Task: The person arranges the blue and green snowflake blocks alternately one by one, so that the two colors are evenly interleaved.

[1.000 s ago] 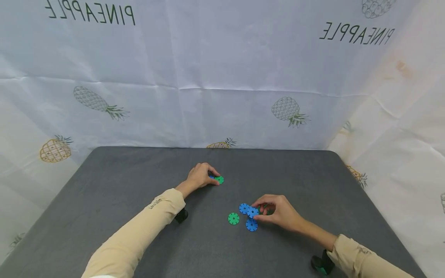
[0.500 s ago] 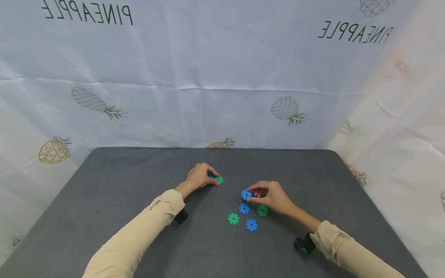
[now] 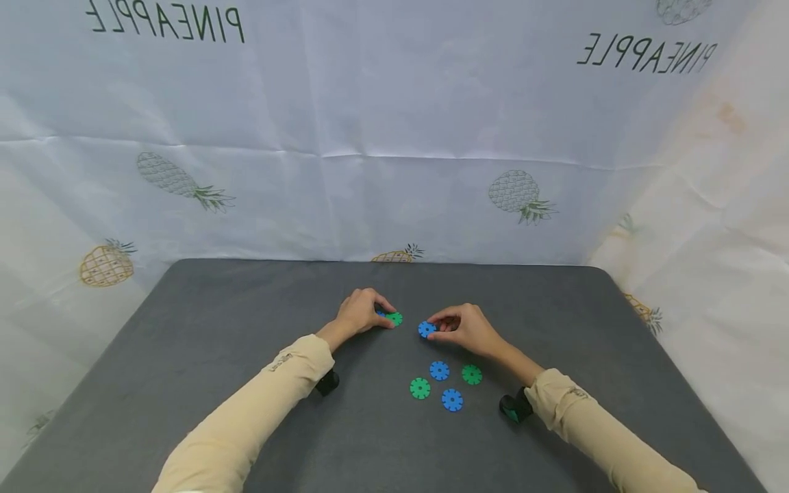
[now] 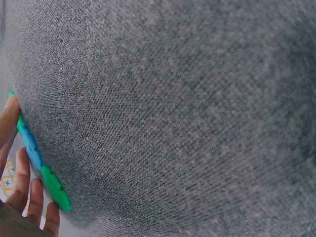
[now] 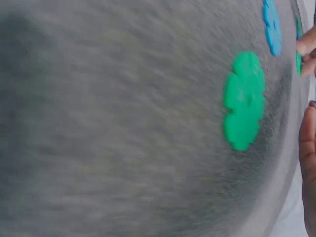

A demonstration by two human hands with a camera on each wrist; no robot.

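Pineapple-printed backdrop point(image 3: 394, 103) behind, starting at the 12 o'clock edge of the grey tabletop point(image 3: 246, 301); 12 is away from the wearer.

Change, last second: the right hand point(image 3: 467, 331), pinching a blue disc point(image 3: 425, 330), has gone from the loose discs toward 11 o'clock. The left hand point(image 3: 360, 311) has barely moved, and pinches a row of discs point(image 4: 31, 148), green-blue-green, edge-on in its wrist view. Blue disc now sits near the row's end, roughly 4 o'clock of it, apart. We judge the two close enough to line up.

Loose group, 5 to 6 o'clock of the blue disc: second blue disc point(image 3: 440, 370) at its 11, green disc point(image 3: 471, 374) at 2, third blue disc point(image 3: 453, 400) at 5, other green disc point(image 3: 420, 388) at 9.

Room: ample at 9 and 3 o'clock; the far edge lies near the hands at 12. The right forearm passes just beside the green disc; we would keep it high there.
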